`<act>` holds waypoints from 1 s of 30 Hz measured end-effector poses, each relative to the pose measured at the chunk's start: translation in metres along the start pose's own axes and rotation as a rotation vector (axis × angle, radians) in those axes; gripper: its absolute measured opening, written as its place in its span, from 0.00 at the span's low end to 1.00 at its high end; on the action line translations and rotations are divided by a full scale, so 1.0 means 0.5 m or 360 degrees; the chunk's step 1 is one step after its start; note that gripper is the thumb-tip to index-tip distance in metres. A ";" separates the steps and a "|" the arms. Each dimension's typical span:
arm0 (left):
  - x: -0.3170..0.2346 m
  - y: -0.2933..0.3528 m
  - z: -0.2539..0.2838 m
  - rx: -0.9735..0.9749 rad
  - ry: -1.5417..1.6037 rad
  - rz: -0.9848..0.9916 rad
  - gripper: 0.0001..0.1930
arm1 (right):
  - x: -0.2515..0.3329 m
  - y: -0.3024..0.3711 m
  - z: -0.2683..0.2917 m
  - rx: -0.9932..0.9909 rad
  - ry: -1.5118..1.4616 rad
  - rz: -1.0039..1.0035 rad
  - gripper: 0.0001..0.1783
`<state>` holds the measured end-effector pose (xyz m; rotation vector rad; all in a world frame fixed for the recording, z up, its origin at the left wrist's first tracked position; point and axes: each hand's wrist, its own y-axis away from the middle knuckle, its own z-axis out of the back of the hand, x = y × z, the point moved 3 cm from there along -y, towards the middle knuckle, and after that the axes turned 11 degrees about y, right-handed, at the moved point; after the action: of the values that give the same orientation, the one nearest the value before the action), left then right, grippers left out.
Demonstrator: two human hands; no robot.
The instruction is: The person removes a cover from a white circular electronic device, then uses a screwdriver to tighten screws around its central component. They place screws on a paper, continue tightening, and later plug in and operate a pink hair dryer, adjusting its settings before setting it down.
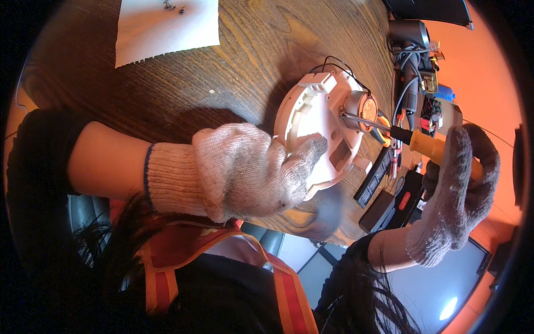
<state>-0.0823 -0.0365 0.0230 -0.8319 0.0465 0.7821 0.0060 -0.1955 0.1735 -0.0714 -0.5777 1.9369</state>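
A round white plastic housing is held up over the wooden table, tilted on edge. My left hand, in a knit glove, grips its near rim with the thumb across the inner face. On the housing sits a metal cylinder with an orange-lit round end, perhaps a motor, with thin black wires looping above it. My right hand, also gloved, is closed around the yellow handle of a screwdriver. The screwdriver's shaft reaches left to the base of the cylinder; whether its tip sits in a screw I cannot tell.
A white paper sheet with a few small dark screws lies at the far left of the wooden table. Along the right edge are orange-handled pliers, a black strip-shaped object, dark cases, cables and a grey cylinder.
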 end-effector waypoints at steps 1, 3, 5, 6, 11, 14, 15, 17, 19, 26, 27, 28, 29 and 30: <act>0.002 0.001 0.000 0.0004 0.0009 -0.0008 0.21 | 0.007 0.002 -0.004 -0.0071 0.0066 0.0067 0.13; 0.003 0.001 -0.001 0.0018 0.0008 -0.0026 0.21 | 0.033 0.003 -0.005 -0.0118 0.0552 0.0682 0.13; 0.004 0.002 -0.002 0.0024 0.0005 -0.0036 0.21 | 0.037 -0.003 0.009 -0.0018 0.0537 0.0806 0.14; 0.004 0.002 -0.002 0.0026 0.0002 -0.0039 0.21 | 0.037 -0.007 0.016 0.0083 0.0477 0.0909 0.14; 0.005 0.004 -0.004 0.0020 0.0001 -0.0048 0.21 | -0.005 -0.019 0.042 0.0526 0.0025 0.0300 0.16; 0.005 0.005 -0.004 0.0017 -0.0017 -0.0043 0.21 | -0.001 -0.021 0.042 0.0489 0.0108 0.0645 0.17; 0.004 0.006 -0.003 0.0014 -0.0018 -0.0041 0.21 | 0.008 -0.023 0.044 0.0530 0.0500 0.0909 0.17; 0.005 0.006 -0.004 0.0017 -0.0038 -0.0037 0.20 | 0.013 -0.029 0.042 0.0485 0.0579 0.0944 0.17; 0.003 0.005 -0.004 0.0005 -0.0046 -0.0025 0.20 | 0.008 -0.033 0.036 0.0418 0.0180 0.0605 0.18; 0.002 0.003 -0.008 -0.0103 -0.0004 0.0032 0.20 | -0.014 -0.010 0.008 -0.0050 -0.0201 0.0127 0.24; 0.004 0.007 -0.009 -0.0112 -0.0039 0.0016 0.20 | -0.010 -0.014 0.004 0.0048 -0.0270 0.0276 0.24; 0.004 0.009 -0.012 -0.0119 -0.0080 -0.0001 0.19 | -0.008 -0.018 -0.001 0.0180 -0.0485 0.0319 0.24; 0.005 0.014 -0.014 -0.0130 -0.0122 -0.0019 0.19 | -0.004 -0.024 -0.004 0.0309 -0.0631 0.0399 0.23; 0.006 0.019 -0.017 -0.0142 -0.0171 -0.0036 0.19 | -0.001 -0.022 -0.010 0.0367 -0.0729 0.0454 0.22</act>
<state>-0.0840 -0.0364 0.0100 -0.8722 -0.0939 0.8107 0.0172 -0.1904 0.1738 0.4702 -0.6632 2.3027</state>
